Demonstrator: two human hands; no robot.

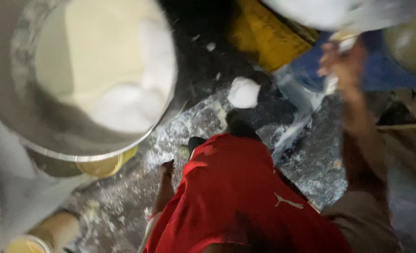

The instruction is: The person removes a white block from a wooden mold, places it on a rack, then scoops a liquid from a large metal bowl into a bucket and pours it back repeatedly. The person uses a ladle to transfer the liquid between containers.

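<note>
Right hand (341, 61) reaches above the floured floor (311, 159); grip blurred, cannot tell. Bowl (67, 140) holds batter (unmixed flour); left hand unseen.

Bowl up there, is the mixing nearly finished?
Partway. Done: creamy batter and white powder sit in the metal bowl. In hand: the blurred right hand reaches near a blue thing. Left: the powder looks unmixed, and a white lump lies on the floury surface.

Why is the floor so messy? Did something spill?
Yes. White powder, like flour, is scattered across the dark floor, with a white lump lying loose beside a pale wet-looking streak. The big metal bowl of white stuff sits tilted above it.
</note>
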